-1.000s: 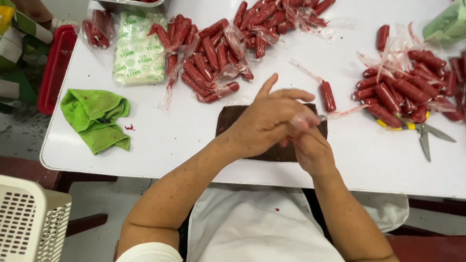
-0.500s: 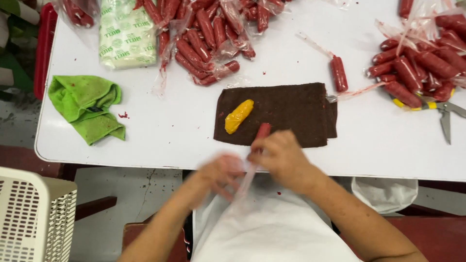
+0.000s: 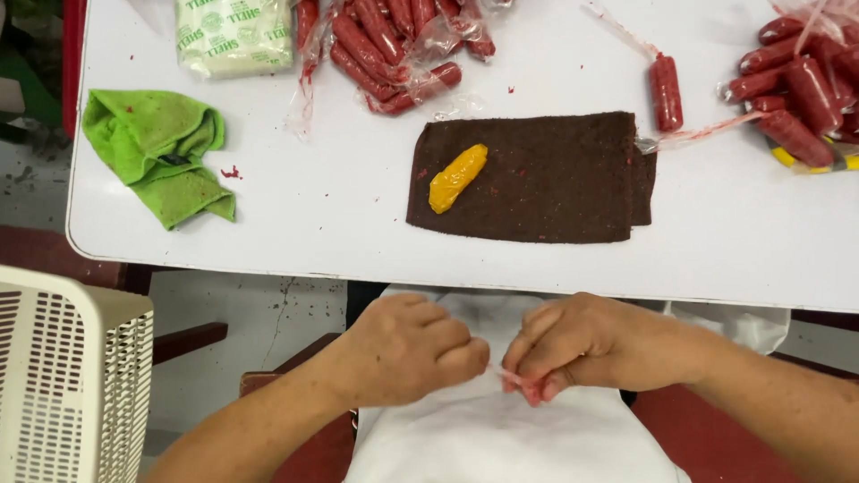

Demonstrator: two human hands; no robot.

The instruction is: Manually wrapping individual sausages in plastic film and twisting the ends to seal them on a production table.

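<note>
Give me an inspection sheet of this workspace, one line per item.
Surface: white table, a few red specks.
Job's things: thin clear plastic strip with a red bit, pinched between both hands over the white lap cloth.
Clutter: brown mat bearing a yellow piece; wrapped red sausages; green cloth; white packet.
Grippers: left hand and right hand, both closed on the strip.
Cables: nothing seen.
Surroundings: white slatted basket, concrete floor.

A thin clear plastic casing point(image 3: 503, 376), stained reddish at one end, is stretched short and nearly level between the fingertips of both hands, low over a white apron, below the bench edge.
</note>
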